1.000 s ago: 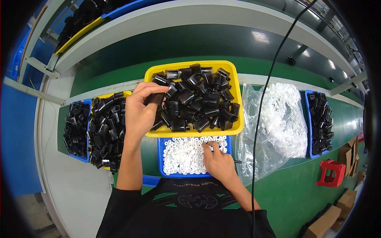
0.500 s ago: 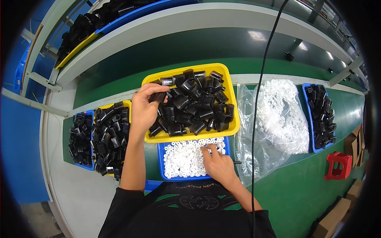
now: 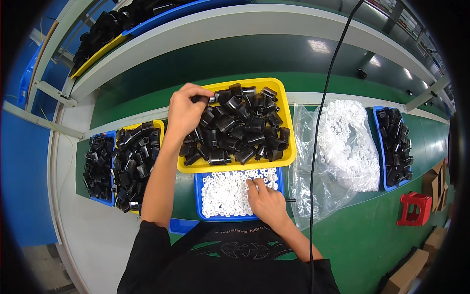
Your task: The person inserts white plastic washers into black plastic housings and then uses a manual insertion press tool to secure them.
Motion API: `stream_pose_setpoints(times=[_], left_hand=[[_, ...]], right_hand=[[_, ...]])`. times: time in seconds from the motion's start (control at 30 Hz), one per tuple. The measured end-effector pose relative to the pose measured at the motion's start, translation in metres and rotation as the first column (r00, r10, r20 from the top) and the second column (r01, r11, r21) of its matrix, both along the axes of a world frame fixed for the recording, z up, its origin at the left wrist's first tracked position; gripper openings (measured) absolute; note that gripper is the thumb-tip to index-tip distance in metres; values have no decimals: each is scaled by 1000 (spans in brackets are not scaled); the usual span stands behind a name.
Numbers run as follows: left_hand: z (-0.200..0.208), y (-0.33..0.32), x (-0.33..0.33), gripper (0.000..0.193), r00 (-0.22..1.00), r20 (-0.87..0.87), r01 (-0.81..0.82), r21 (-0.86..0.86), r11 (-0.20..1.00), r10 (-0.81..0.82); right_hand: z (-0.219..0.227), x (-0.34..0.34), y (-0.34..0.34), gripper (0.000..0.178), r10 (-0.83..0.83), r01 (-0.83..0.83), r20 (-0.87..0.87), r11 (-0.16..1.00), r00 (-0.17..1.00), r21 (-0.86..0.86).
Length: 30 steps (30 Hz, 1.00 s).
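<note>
Head view showed us the left hand (image 3: 186, 108) over the upper-left corner of the yellow tray (image 3: 288, 156), its fingers and thumb drawn together at a shiny-ended piece (image 3: 213, 98); we could not tell whether they pinched it. More black pieces (image 3: 225, 122) lay heaped in that tray. Our right hand (image 3: 268, 202) dipped bent fingertips among white rings (image 3: 225, 196) in the blue tray (image 3: 199, 196); whether they gripped one, we could not tell. A dark rod (image 3: 291, 200) stuck out beside that hand.

We judged the black pieces light, stiff and smooth enough to slip, best taken by the outer wall with thumb opposite fingers. The rings looked light and tiny, suited to a rim pinch.

Yellow sides bounded the left hand's reach, with open bench beyond the far rim. Toward the right, a plastic bag (image 3: 306, 191) and a hanging cable (image 3: 312, 196) narrowed our room.
</note>
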<state>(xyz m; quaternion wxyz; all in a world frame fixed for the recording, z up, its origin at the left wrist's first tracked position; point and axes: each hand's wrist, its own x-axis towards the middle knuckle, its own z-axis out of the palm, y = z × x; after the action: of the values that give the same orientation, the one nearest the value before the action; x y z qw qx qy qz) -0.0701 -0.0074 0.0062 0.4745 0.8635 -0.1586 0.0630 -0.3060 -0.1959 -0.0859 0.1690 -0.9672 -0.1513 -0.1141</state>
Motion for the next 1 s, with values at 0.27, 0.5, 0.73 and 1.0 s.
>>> stream_pose_setpoints(times=[0.27, 0.5, 0.73, 1.0], left_hand=[[-6, -20, 100, 36, 986, -153, 105, 219, 970, -73], [-52, -46, 161, 39, 944, -227, 318, 426, 847, -241], [-66, -61, 169, 44, 908, -311, 406, 495, 768, -280], [-19, -63, 94, 36, 925, -113, 358, 575, 736, -362]], right_hand=[[11, 2, -9, 25, 68, -69, 18, 994, 998, 88], [12, -2, -23, 25, 53, -58, 36, 985, 998, 164], [14, 2, -26, 25, 14, -15, 8, 979, 1000, 204], [16, 7, -26, 18, -43, 60, -66, 959, 997, 277]])
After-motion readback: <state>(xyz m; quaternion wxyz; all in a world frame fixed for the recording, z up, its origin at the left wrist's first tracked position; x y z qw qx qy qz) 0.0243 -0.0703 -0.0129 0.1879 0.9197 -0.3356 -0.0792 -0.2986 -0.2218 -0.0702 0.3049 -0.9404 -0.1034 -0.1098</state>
